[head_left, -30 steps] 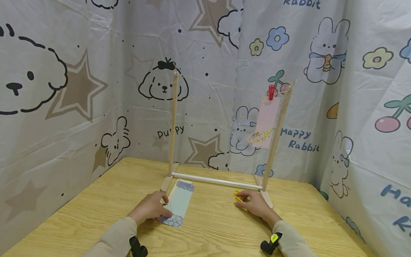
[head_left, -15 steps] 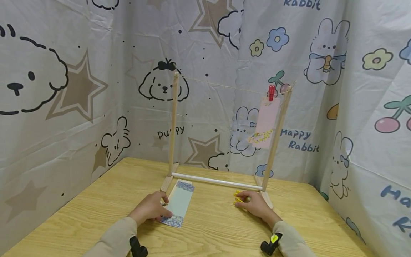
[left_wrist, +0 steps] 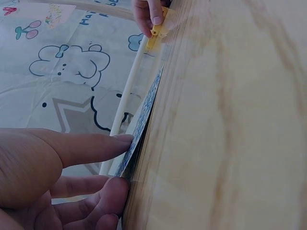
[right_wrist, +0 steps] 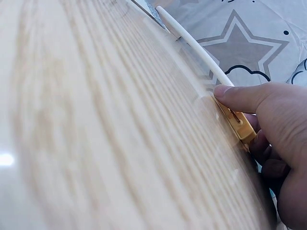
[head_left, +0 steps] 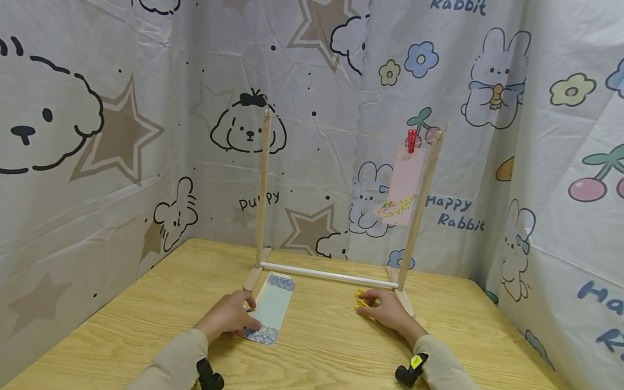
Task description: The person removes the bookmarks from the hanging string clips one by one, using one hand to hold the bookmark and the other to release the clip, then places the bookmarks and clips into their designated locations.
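Observation:
My left hand (head_left: 231, 313) pinches the left edge of a pale green card (head_left: 274, 307) with blue patterned ends. In the left wrist view the thumb lies on top of the card (left_wrist: 140, 125) and the fingers are under its edge, which tilts a little off the wood. My right hand (head_left: 387, 309) holds a yellow clothespin (head_left: 361, 299) down at the tabletop. The right wrist view shows the thumb on one side of this yellow clothespin (right_wrist: 239, 123), with the other fingers curled behind it.
A wooden frame stands behind the hands, with a left post (head_left: 263, 189), a right post (head_left: 420, 211) and a white bottom rod (head_left: 329, 274). From its string (head_left: 336, 128) a red clothespin (head_left: 412, 140) holds a pink card (head_left: 405, 181). Printed curtains (head_left: 312, 162) surround the wooden table (head_left: 322, 341).

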Available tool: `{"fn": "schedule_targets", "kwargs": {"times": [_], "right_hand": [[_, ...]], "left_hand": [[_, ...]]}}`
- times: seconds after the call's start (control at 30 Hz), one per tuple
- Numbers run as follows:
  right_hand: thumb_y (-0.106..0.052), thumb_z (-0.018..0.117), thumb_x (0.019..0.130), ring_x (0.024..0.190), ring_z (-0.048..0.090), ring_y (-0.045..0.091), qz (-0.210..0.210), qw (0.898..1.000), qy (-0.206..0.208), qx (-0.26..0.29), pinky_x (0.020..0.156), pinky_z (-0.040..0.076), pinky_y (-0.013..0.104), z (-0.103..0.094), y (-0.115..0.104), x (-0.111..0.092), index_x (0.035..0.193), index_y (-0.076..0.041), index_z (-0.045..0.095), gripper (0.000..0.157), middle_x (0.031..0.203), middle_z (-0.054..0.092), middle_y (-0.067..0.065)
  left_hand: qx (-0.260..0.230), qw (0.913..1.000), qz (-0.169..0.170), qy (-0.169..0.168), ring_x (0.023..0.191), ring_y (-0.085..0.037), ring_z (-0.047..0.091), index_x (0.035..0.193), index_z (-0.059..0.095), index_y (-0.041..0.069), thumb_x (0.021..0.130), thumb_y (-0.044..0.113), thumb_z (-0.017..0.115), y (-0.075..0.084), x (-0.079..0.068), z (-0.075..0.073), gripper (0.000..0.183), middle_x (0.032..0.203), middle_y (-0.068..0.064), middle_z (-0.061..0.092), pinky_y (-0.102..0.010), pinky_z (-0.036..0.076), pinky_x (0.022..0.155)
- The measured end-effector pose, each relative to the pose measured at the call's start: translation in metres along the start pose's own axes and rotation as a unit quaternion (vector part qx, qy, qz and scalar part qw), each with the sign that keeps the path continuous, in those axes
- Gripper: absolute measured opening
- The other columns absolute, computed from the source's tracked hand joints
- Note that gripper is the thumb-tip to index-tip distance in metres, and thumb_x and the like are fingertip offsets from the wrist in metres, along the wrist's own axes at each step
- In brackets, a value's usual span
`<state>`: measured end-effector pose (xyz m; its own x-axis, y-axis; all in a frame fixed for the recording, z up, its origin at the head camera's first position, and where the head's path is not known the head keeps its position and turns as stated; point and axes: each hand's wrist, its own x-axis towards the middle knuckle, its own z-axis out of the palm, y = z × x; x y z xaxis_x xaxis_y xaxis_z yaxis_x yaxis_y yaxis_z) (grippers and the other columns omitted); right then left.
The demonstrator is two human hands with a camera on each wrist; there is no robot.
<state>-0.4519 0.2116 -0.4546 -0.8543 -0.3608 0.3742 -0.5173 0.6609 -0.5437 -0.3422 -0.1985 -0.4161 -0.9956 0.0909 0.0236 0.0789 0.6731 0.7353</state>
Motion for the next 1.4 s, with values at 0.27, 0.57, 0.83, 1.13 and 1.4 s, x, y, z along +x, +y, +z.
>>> {"fn": "schedule_targets", "kwargs": {"times": [0.27,0.57,0.83,1.13,1.4], "right_hand": [[-0.028,0.087,0.085,0.089,0.06,0.016,-0.001,1.0,-0.003,0.008,0.082,0.049,0.038,-0.0005,0.0005,-0.0004,0.112,-0.007,0.078,0.035,0.092,0.068,-0.005],[-0.029,0.087,0.086,0.09,0.061,0.016,-0.001,1.0,-0.002,0.005,0.083,0.049,0.039,-0.0009,0.0008,-0.0002,0.113,-0.007,0.078,0.036,0.092,0.068,-0.005],[-0.028,0.088,0.085,0.09,0.061,0.016,0.001,1.0,0.0,0.009,0.082,0.049,0.037,-0.0003,0.0005,-0.0003,0.113,-0.006,0.078,0.037,0.092,0.068,-0.005],[-0.028,0.088,0.085,0.089,0.061,0.015,0.0,1.0,0.002,0.007,0.082,0.049,0.037,0.0001,0.0008,-0.0001,0.112,-0.006,0.078,0.036,0.091,0.067,-0.006],[-0.028,0.088,0.085,0.089,0.061,0.016,0.001,1.0,0.001,0.007,0.083,0.05,0.038,0.0004,0.0011,0.0003,0.112,-0.007,0.078,0.036,0.092,0.067,-0.006]], "left_hand": [[0.001,1.0,0.002,0.004,0.055,-0.018,0.058,0.107,0.064,0.005,0.08,0.014,0.091,-0.0014,0.0004,0.0008,0.039,0.085,-0.007,0.061,-0.031,0.045,0.053],[0.004,0.9999,0.005,0.008,0.053,-0.018,0.057,0.106,0.064,0.005,0.08,0.014,0.092,-0.002,0.0009,0.0011,0.039,0.084,-0.007,0.06,-0.031,0.045,0.053],[0.008,0.9999,0.005,0.007,0.053,-0.017,0.057,0.104,0.064,0.005,0.08,0.014,0.092,-0.0025,0.0014,0.0014,0.038,0.083,-0.007,0.06,-0.03,0.045,0.053],[0.008,0.9999,0.005,0.006,0.053,-0.017,0.056,0.103,0.064,0.005,0.08,0.014,0.092,-0.0024,0.0011,0.0016,0.037,0.082,-0.007,0.06,-0.03,0.044,0.053],[0.01,0.9999,0.006,0.006,0.053,-0.017,0.057,0.102,0.065,0.005,0.079,0.014,0.092,-0.0018,0.001,0.0012,0.037,0.081,-0.007,0.06,-0.03,0.044,0.054]]}}
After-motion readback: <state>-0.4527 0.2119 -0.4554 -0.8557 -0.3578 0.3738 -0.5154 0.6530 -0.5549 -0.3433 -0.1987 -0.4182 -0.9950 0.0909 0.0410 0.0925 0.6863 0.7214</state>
